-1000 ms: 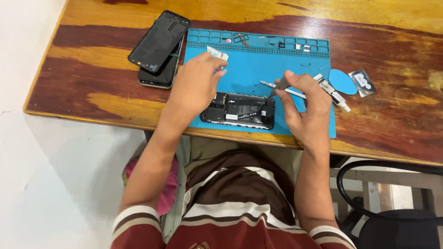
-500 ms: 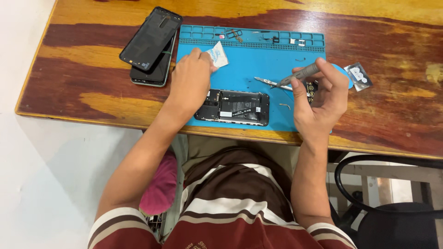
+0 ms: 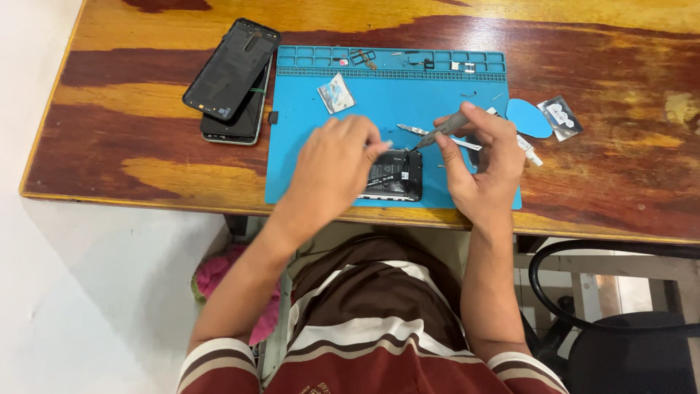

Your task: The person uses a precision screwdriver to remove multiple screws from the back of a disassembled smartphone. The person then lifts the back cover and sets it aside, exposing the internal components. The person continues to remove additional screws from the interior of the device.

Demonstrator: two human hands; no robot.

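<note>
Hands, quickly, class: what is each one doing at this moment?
Left hand: fingers curled, resting on the opened phone; whether it grips cannot be told.
Right hand: closed on a grey screwdriver, tip at the phone's upper edge.

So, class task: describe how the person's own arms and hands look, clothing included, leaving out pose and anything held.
Both forearms are bare, as are the left hand and right hand: no gloves, rings, watch or bands show. Short sleeves end near the elbows, dark maroon with white stripes at the cuffs. The shirt has brown, white and maroon bands across the chest.
</note>
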